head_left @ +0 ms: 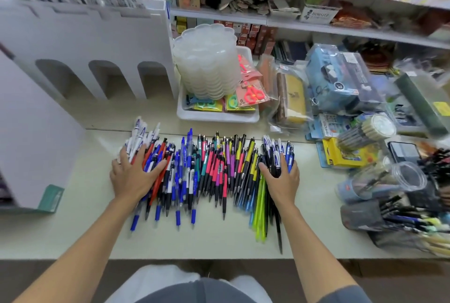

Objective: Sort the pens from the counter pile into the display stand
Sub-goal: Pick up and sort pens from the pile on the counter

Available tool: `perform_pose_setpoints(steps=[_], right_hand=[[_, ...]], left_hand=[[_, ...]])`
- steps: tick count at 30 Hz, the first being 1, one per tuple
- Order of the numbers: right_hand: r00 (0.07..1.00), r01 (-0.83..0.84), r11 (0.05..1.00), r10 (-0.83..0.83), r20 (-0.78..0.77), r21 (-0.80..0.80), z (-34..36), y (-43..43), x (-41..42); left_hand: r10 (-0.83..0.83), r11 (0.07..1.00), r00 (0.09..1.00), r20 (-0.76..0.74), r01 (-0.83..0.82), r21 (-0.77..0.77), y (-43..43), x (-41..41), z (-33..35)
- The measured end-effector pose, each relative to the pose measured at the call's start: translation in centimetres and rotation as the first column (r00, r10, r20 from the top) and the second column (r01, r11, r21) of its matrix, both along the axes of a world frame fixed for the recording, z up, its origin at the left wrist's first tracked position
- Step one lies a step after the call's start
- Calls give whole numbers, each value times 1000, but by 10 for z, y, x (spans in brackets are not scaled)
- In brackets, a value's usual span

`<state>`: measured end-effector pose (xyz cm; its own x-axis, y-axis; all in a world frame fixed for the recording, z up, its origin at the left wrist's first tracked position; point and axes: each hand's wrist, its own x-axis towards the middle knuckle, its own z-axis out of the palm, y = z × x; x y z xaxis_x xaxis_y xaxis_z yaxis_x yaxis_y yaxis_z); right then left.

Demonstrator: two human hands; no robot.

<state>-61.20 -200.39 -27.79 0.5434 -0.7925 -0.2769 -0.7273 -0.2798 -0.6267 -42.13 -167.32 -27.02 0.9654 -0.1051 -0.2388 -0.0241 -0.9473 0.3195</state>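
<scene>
As the left hand (132, 173) and right hand (282, 178) lay spread-fingered, gripping nothing, on the multicoloured plastic pen pile (207, 168), careless raking could roll pens off the pale counter (73, 229).

Pen pile (207, 168) lies spread across the tabletop (73, 229); left grip (135, 176) rests flat on the pile's left end, fingers spread; right grip (280, 176) rests on the right end; white display stand (97, 42) stands at rear left; white tray (219, 117) holding scissors packs (253, 93) sits just beside it; stacked translucent containers (207, 64) stand in the tray.
</scene>
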Motion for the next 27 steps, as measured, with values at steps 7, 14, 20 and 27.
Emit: perform_pose_setpoints(steps=[7, 14, 20, 27], right_hand=[[999, -42, 999, 42, -11, 6, 1, 18, 10], [999, -41, 999, 40, -33, -8, 2, 31, 19], [998, -40, 999, 39, -43, -20, 2, 34, 22], [997, -70, 997, 70, -20, -20, 10, 47, 33]], left_hand=[[-30, 999, 999, -19, 30, 19, -33, -27, 3], [-6, 1000, 1000, -15, 6, 12, -44, -40, 5], [12, 1000, 1000, -8, -12, 13, -46, -42, 4], [33, 999, 999, -28, -33, -5, -56, -50, 5]])
